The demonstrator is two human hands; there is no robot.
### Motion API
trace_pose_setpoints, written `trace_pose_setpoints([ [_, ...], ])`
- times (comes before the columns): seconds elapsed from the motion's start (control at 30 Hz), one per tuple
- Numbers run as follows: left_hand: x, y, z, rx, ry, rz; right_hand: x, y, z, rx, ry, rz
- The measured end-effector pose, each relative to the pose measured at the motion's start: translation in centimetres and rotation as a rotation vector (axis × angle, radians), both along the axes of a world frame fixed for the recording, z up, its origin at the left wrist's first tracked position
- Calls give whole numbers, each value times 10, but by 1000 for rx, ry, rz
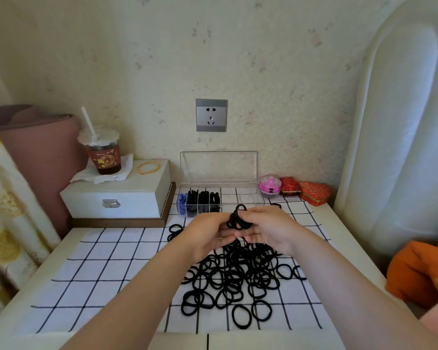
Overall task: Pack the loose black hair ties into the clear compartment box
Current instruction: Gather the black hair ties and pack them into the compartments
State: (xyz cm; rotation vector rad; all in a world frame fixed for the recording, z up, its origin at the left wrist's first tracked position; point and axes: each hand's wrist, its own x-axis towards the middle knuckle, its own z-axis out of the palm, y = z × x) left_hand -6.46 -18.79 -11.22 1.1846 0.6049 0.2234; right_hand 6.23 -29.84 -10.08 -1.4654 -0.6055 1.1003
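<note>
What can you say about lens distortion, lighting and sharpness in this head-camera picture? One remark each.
Head view: the wide lens bows the lines of the checked cloth towards the edges; light is soft and even, shadows faint; the bunch of hair ties held by the left hand and right hand looks slightly blurred.

- Pile of hair ties [238, 279]: on the cloth [111, 261], counter [43, 281] centre.
- Compartment box [242, 197]: 12 o'clock of the pile, lid up; filled compartments at its 9 o'clock end.
- Lidded case [116, 198]: 10 o'clock; cup [104, 155] and bangle [148, 167] on it.
- Three trinket boxes [290, 185]: 1 o'clock, beside the compartment box.
</note>
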Motion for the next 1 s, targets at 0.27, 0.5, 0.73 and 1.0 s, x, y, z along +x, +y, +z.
trace_pose_setpoints([
  [0.27, 2, 11, -8, 128, 25, 98, -1, 12, -1, -50, -22, -106],
  [0.5, -1, 18, -13, 243, 74, 277, -3, 16, 7, 64, -69, -156],
  [0.73, -5, 12, -2, 46, -101, 109, -16, 22, 1, 11, -234, -77],
  [1.0, -8, 14, -3, 149, -77, -53, -12, 17, 2, -119, -220, -97],
])
